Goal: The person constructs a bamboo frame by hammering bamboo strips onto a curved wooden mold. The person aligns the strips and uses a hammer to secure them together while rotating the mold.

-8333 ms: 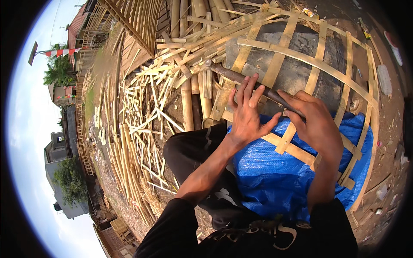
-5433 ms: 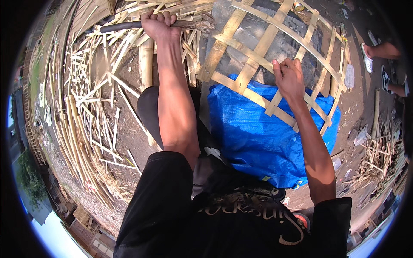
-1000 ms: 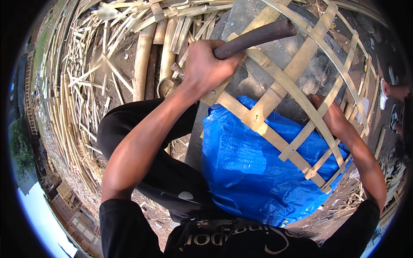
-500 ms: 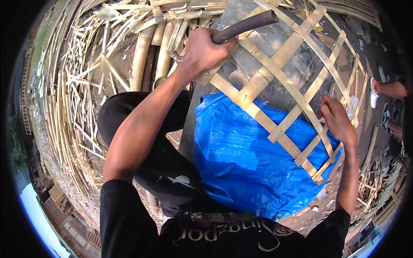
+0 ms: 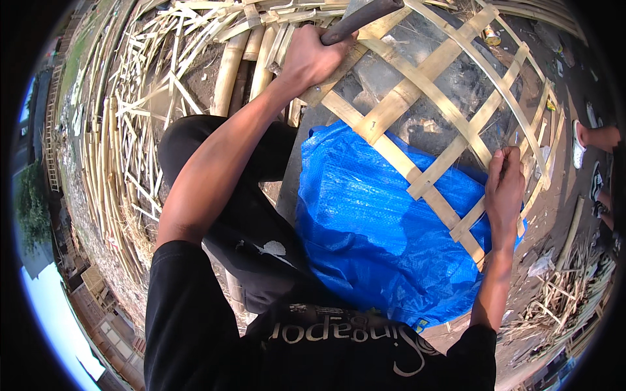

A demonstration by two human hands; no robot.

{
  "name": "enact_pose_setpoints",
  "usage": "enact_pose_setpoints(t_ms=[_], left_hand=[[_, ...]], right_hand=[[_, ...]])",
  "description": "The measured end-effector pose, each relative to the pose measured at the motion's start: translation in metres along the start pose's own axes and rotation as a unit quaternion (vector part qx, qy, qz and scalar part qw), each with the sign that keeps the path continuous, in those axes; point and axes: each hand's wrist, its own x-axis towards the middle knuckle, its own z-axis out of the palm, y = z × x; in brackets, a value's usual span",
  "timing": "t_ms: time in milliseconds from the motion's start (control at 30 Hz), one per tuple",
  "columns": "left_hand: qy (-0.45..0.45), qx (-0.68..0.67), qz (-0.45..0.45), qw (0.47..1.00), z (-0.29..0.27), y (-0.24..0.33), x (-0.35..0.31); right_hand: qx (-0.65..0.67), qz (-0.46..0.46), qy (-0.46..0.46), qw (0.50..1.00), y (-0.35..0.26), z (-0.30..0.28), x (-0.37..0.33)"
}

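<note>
A woven lattice of flat bamboo strips [image 5: 443, 112] slants across a dark board and a blue plastic sheet over my lap. My left hand [image 5: 314, 57] is at the lattice's upper left corner, closed around a thick dark handle [image 5: 362, 21] that points up and right; the tool's other end is mostly hidden behind the hand. My right hand [image 5: 505, 189] is closed with pinched fingers at the lattice's right part, over crossing strips. What lies between those fingertips is too small to make out. Under the lattice's lower edge spreads the blue sheet [image 5: 352, 208].
The dark board [image 5: 424, 45] lies beneath the lattice. Bamboo poles [image 5: 229, 75] and many split strips [image 5: 120, 169] cover the ground at left and far side. Another person's foot in a white shoe [image 5: 578, 144] is at right. More bamboo scraps [image 5: 564, 293] lie lower right.
My right hand has moved lower in the view, its fingers now pointing upward. My left hand has shifted slightly up with the dark handle. The view has tilted a little.
</note>
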Motion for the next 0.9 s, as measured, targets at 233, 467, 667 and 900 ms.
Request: enact_pose_setpoints(t_ms=[233,467,667,900], left_hand=[[0.029,-0.026,-0.003,0.999,-0.002,-0.004,0.000],[0.025,-0.046,-0.007,0.999,0.004,-0.005,0.002],[0.024,-0.052,0.032,0.998,0.012,-0.015,0.009],[0.001,-0.041,0.030,0.999,0.005,0.000,0.004]], right_hand=[[0.007,-0.019,0.011,1.000,0.021,-0.014,0.015],[0.006,-0.037,0.023,0.999,0.015,-0.002,0.004],[0.021,-0.031,0.014,0.999,0.020,0.003,0.006],[0.036,-0.026,0.034,0.998,0.024,0.005,0.007]])
